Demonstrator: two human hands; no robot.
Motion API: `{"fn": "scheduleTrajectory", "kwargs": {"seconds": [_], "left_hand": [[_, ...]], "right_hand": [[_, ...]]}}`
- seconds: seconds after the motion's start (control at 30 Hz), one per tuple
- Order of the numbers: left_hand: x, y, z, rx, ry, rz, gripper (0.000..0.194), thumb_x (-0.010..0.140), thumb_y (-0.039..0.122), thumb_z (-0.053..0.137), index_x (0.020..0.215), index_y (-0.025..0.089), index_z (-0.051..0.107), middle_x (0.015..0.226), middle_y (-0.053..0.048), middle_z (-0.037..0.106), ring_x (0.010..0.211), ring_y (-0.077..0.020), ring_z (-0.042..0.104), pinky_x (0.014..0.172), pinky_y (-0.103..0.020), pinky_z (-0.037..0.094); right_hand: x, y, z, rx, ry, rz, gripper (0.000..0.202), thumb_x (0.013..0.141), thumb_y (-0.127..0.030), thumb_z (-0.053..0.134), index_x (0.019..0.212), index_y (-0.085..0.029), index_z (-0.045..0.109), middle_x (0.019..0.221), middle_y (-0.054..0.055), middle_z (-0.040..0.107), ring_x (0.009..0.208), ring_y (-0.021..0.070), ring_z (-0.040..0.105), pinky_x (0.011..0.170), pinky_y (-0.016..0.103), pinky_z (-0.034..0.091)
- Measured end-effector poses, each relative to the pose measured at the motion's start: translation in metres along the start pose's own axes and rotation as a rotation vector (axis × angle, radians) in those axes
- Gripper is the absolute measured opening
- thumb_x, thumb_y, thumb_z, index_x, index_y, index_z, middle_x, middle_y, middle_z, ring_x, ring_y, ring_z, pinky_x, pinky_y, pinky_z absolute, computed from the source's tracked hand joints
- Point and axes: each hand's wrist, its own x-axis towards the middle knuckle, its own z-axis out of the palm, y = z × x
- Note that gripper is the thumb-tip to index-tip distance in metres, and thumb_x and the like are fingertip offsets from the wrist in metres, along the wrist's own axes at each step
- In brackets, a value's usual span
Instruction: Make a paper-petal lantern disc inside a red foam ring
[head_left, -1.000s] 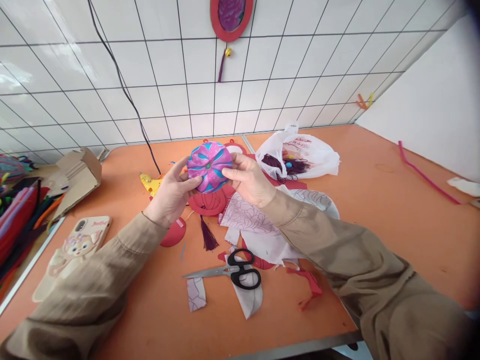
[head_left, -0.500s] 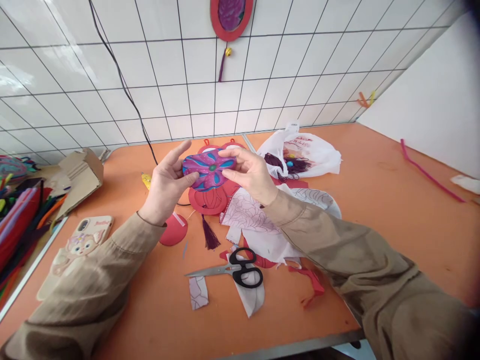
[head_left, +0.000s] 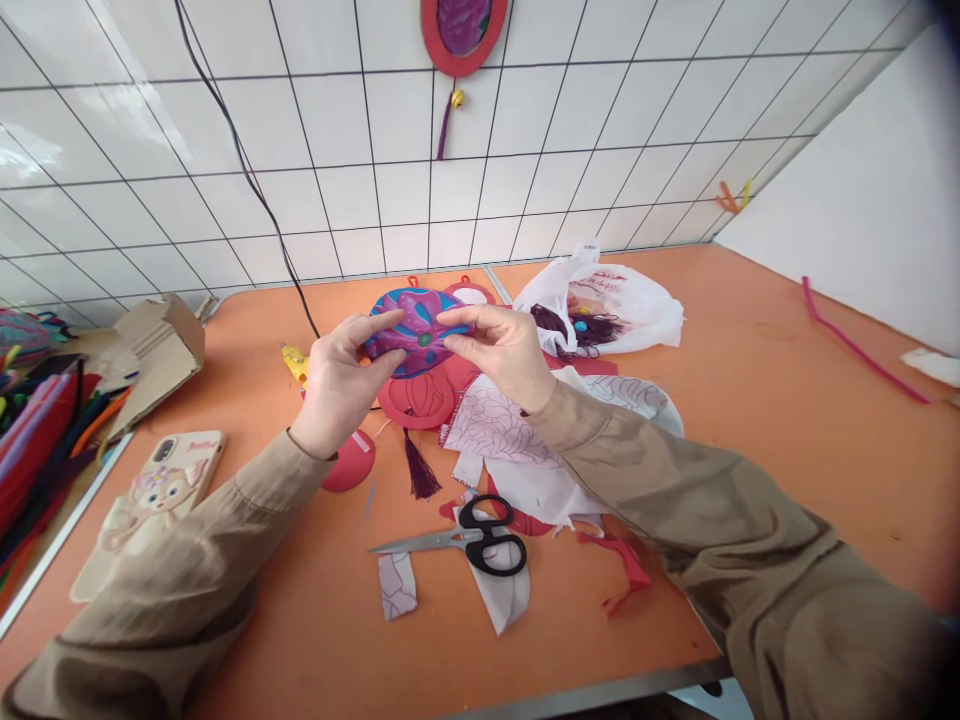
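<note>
A round purple and blue patterned fabric piece (head_left: 421, 338) with a green centre is held up above the table between both hands. My left hand (head_left: 349, 375) pinches its left edge between thumb and forefinger. On the other side, my right hand (head_left: 499, 350) grips the right edge between thumb and fingers. Beneath lie a red oval frame (head_left: 416, 402) and a dark purple tassel (head_left: 420, 468). A red disc (head_left: 349, 462) is on the table below my left wrist. Printed white cloth (head_left: 502, 415) spreads out below my right hand.
Black-handled scissors (head_left: 491, 535) lie near the front beside a small cloth scrap (head_left: 397, 586). A white plastic bag (head_left: 637, 305) holds dark threads. At left are a phone (head_left: 154, 500), a yellow glue gun (head_left: 295, 363) and a cardboard box (head_left: 161, 355). A tasselled red frame (head_left: 464, 62) hangs on the tiled wall.
My left forefinger, raised before, has come down onto the front of the fabric piece. The piece's upper edge now looks rounder and more spread. My right hand stays nearly in place.
</note>
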Motion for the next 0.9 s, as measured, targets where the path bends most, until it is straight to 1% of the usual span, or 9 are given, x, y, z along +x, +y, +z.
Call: {"fn": "scheduleTrajectory", "kwargs": {"seconds": [0.1,0.23,0.4,0.6,0.7,0.77,0.8,0.87,0.9], "left_hand": [[-0.001,0.0,0.001,0.093,0.017,0.078,0.035,0.071,0.017,0.076,0.106,0.023,0.079,0.089,-0.004,0.07,0.08,-0.0182,0.063,0.078,-0.034,0.054],[-0.001,0.0,0.002,0.138,0.034,0.1,0.034,0.072,0.014,0.072,0.103,0.025,0.08,0.08,-0.002,0.065,0.072,-0.0159,0.058,0.069,-0.032,0.051],[-0.001,0.0,0.002,0.19,0.054,0.131,0.031,0.074,0.012,0.07,0.099,0.025,0.08,0.078,-0.001,0.063,0.066,-0.0139,0.054,0.064,-0.03,0.048],[-0.002,-0.002,0.003,0.178,0.02,0.126,0.02,0.079,0.015,0.066,0.091,0.024,0.08,0.078,-0.003,0.06,0.073,-0.0167,0.059,0.07,-0.034,0.052],[-0.002,0.001,0.003,0.211,-0.005,0.134,0.015,0.079,0.018,0.065,0.083,0.023,0.079,0.082,-0.004,0.065,0.078,-0.0186,0.062,0.075,-0.035,0.053],[-0.002,0.006,0.003,0.235,-0.033,0.113,0.012,0.076,0.02,0.066,0.077,0.021,0.078,0.094,-0.006,0.07,0.087,-0.0207,0.064,0.08,-0.037,0.053],[-0.002,0.009,0.003,0.231,-0.051,0.084,0.011,0.074,0.02,0.066,0.075,0.021,0.077,0.103,-0.007,0.071,0.093,-0.0221,0.065,0.083,-0.037,0.052],[-0.002,0.013,0.003,0.158,-0.102,-0.025,0.009,0.071,0.022,0.067,0.072,0.019,0.075,0.113,-0.008,0.071,0.098,-0.0243,0.065,0.084,-0.038,0.052],[-0.001,0.015,0.002,0.101,-0.128,-0.095,0.009,0.07,0.023,0.067,0.071,0.018,0.074,0.11,-0.008,0.072,0.094,-0.0242,0.066,0.081,-0.037,0.052]], "right_hand": [[0.0,0.004,0.0,-0.018,0.043,-0.017,0.019,0.075,-0.023,0.076,0.094,-0.021,0.077,0.098,0.004,0.078,0.094,0.0217,0.073,0.086,0.04,0.062],[0.001,0.007,0.0,-0.06,0.103,-0.037,0.019,0.074,-0.022,0.077,0.093,-0.021,0.078,0.096,0.003,0.079,0.09,0.0212,0.073,0.083,0.038,0.062],[-0.001,0.005,0.0,-0.159,0.107,-0.09,0.012,0.077,-0.018,0.075,0.088,-0.022,0.077,0.094,0.003,0.079,0.09,0.0204,0.073,0.084,0.036,0.061],[-0.003,0.002,0.0,-0.271,0.066,-0.16,0.009,0.082,-0.017,0.069,0.087,-0.022,0.074,0.091,0.003,0.076,0.091,0.0196,0.071,0.084,0.037,0.059],[-0.002,-0.002,-0.001,-0.35,0.057,-0.194,0.006,0.082,-0.018,0.069,0.082,-0.023,0.073,0.103,0.006,0.072,0.103,0.0217,0.067,0.089,0.04,0.056],[-0.002,-0.005,-0.002,-0.378,0.056,-0.214,0.006,0.081,-0.019,0.068,0.078,-0.022,0.072,0.114,0.008,0.069,0.111,0.0234,0.063,0.091,0.041,0.054],[-0.001,-0.006,-0.002,-0.372,0.049,-0.214,0.006,0.081,-0.019,0.067,0.077,-0.021,0.071,0.116,0.009,0.068,0.11,0.0238,0.063,0.09,0.041,0.054],[-0.001,-0.008,-0.001,-0.332,0.01,-0.169,0.007,0.082,-0.021,0.065,0.077,-0.02,0.07,0.106,0.009,0.071,0.1,0.0231,0.066,0.085,0.041,0.055],[-0.001,-0.009,-0.001,-0.303,-0.017,-0.123,0.008,0.083,-0.022,0.064,0.076,-0.02,0.069,0.098,0.008,0.073,0.092,0.0222,0.067,0.083,0.04,0.055]]}}
